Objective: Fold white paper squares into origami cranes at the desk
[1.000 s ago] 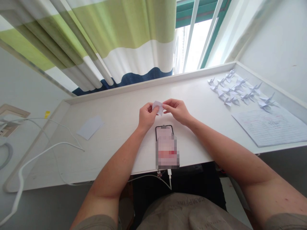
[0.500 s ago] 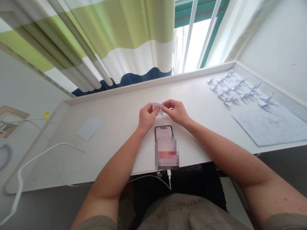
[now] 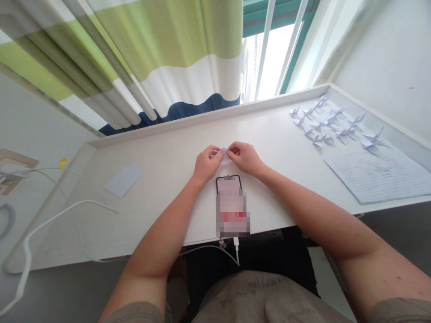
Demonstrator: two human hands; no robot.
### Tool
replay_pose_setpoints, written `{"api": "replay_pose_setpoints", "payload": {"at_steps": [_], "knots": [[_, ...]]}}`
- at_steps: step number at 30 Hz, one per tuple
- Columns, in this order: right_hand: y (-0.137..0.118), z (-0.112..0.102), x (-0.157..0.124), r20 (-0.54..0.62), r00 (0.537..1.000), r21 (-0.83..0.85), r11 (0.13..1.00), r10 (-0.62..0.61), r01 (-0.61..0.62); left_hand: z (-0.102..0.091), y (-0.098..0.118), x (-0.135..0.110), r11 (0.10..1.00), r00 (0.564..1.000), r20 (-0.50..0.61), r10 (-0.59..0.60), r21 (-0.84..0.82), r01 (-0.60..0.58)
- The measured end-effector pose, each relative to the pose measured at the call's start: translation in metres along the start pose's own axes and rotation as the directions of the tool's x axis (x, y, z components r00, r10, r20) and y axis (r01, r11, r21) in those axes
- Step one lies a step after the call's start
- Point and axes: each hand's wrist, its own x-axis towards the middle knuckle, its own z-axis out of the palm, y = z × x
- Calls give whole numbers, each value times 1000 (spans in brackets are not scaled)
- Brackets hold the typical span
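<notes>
This looks like a small room in a home, perhaps a study corner. At the far side, a long pleated curtain (image 3: 168, 58) in green, white and navy bands hangs beside a green-framed window (image 3: 257, 22). Below them runs a white wood-grain surface (image 3: 161, 157), and a white charging cable (image 3: 67, 206) loops near a wall socket (image 3: 10, 184) on the left.

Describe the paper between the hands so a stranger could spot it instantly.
On the white desk below the window, find the phone. Just above it, the left hand and right hand pinch a small folded paper, the only paper in hand.
</notes>
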Motion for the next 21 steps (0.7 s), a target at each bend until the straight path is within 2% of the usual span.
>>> {"api": "replay_pose_setpoints", "payload": {"at_steps": [3, 7, 15, 21], "knots": [[4, -1, 3, 62, 998, -107, 994, 1, 5, -3, -2, 3, 983, 999, 5, 32, 183, -32], [6, 1, 8, 102, 995, -249, 968, -9, 34, -1, -5, 7, 956, 999, 23, 40, 290, -45], [10, 7, 11, 131, 990, -262, 962, -44, 78, 5, -13, 14, 982, 999, -34, 30, 189, -23], [14, 7, 11, 126, 991, -260, 963, -37, 69, 0, -14, 13, 988, 998, 11, 64, 138, -65]]}}
